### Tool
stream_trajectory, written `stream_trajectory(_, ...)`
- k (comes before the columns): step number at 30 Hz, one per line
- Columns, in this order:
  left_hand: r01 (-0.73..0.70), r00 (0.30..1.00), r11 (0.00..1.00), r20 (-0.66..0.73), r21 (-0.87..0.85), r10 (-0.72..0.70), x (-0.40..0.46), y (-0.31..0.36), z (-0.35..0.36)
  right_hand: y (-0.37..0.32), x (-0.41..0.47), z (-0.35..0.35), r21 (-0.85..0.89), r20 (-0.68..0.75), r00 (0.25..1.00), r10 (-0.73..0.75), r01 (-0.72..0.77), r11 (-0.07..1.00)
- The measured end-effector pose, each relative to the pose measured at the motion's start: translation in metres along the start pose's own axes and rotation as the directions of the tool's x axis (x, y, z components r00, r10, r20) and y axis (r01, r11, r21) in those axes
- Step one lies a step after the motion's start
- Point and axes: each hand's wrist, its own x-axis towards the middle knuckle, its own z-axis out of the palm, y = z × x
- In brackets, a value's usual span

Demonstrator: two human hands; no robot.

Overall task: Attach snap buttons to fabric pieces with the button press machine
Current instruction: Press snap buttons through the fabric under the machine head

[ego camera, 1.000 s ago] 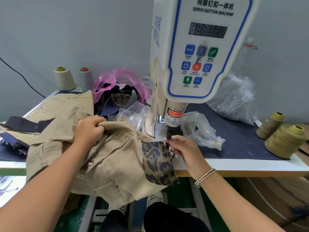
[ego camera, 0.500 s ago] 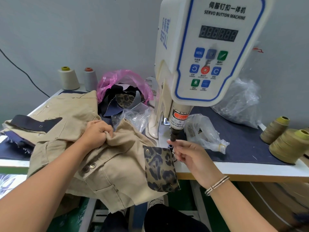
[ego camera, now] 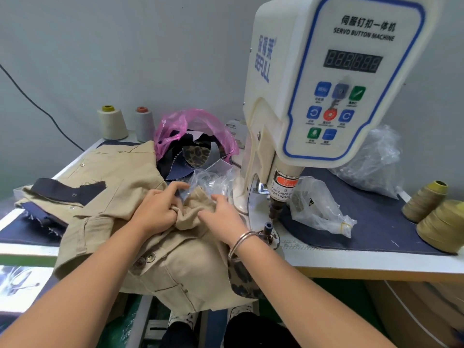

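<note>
On table, left hand grips crumpled khaki garment; right hand presses flat.

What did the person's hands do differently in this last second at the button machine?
The right hand left the leopard-print flap by the press post and moved left onto the bunched khaki garment. The left hand loosened its fist, fingers reaching forward while gripping a fold. The flap now hangs under the right wrist. Machine, bags and thread cones stayed put.

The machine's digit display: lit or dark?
Dark. The display on the servo button machine shows only unlit grey segments, no glowing digits.
</note>
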Motion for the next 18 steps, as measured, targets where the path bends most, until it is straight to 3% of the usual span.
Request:
stream_trajectory(2,-0.023,1.0,1.0,-0.005,0.015,0.023,0.0,0.001,-0.001,-0.004,-0.003,0.015,-0.152,0.027,0.992,-0.122,0.124,0.981)
stream_trajectory(4,-0.071,0.997,0.993,-0.003,0.097,0.071,0.0,0.0,0.0,-0.002,-0.015,0.029,-0.329,0.067,0.945,-0.32,0.323,0.887)
stream_trajectory(5,-0.075,0.997,0.986,0.008,0.147,0.075,0.001,-0.001,0.001,0.002,-0.016,0.032,-0.335,0.072,0.932,-0.354,0.357,0.872)
stream_trajectory(7,-0.06,0.998,0.981,0.017,0.183,0.058,0.001,-0.004,0.003,0.002,-0.007,0.026,-0.189,0.029,0.954,-0.299,0.299,0.935)
stream_trajectory(10,-0.022,1.0,0.979,0.013,0.204,0.02,0.001,-0.004,0.004,0.002,0.023,0.01,0.03,-0.145,0.98,-0.133,0.139,0.99)
stream_trajectory(14,-0.002,1.0,0.979,0.007,0.203,0.001,0.002,-0.005,0.006,0.005,0.057,0.004,-0.254,-0.131,0.986,-0.099,0.063,0.965)
stream_trajectory(18,0.006,1.0,0.976,0.02,0.217,-0.011,0.004,-0.008,0.008,0.001,0.078,0.01,-0.603,-0.069,0.983,-0.169,0.094,0.792)
